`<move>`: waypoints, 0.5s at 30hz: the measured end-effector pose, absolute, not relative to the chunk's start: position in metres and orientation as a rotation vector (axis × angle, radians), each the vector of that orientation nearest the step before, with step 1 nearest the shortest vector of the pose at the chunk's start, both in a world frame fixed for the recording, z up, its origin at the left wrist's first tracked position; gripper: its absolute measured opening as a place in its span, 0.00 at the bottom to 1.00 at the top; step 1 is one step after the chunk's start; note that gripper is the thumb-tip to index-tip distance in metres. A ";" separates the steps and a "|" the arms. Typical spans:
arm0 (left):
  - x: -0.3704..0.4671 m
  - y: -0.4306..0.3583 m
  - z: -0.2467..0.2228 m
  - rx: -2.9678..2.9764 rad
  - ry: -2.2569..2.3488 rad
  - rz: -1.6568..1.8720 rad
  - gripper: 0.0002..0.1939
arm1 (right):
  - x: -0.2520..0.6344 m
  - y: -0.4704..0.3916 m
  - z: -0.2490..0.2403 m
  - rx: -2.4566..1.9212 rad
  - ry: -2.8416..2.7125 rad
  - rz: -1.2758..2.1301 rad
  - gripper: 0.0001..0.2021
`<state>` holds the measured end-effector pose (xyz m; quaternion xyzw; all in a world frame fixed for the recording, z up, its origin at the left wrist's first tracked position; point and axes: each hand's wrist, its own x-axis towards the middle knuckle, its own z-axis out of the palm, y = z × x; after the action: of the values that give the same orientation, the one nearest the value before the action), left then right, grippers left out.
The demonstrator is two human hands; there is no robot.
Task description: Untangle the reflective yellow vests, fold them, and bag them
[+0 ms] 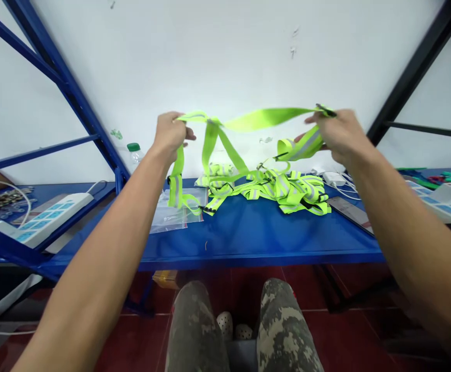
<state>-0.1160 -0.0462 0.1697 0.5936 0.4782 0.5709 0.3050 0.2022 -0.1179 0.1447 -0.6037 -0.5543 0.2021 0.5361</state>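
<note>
Yellow harness (270,119): apparently one; left fingers (190,135), right fingers (311,119) gripping; phone (351,214): one

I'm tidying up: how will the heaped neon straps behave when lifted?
The heaped straps will probably sag, lying in loose folds. They may tangle, since they cross one another. They're likely light, looking thin and flat.

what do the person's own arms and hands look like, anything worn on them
The left hand and right hand are gloveless. No sleeve shows on the left forearm or right forearm, and no watch or bracelet on either wrist. Some fingers are hidden or blurred, so I can't rule out rings.
</note>
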 end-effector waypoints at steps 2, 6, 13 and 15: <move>-0.112 -0.049 0.162 1.588 1.250 1.289 0.10 | 0.190 -0.117 0.136 -1.468 -1.387 0.737 0.18; -0.101 -0.055 0.146 1.569 1.057 0.907 0.21 | 0.160 -0.115 0.122 -1.360 -1.507 0.977 0.13; -0.074 -0.018 0.162 1.326 1.070 1.361 0.13 | 0.159 -0.080 0.161 -1.341 -1.640 0.398 0.26; -0.068 -0.001 0.168 1.276 1.091 1.538 0.14 | 0.154 -0.066 0.172 -1.401 -1.736 0.128 0.28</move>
<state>-0.0679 -0.0015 0.1678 0.5089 0.4349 0.6134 0.4191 0.1542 -0.0665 0.1723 -0.5637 -0.6982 0.0514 0.4382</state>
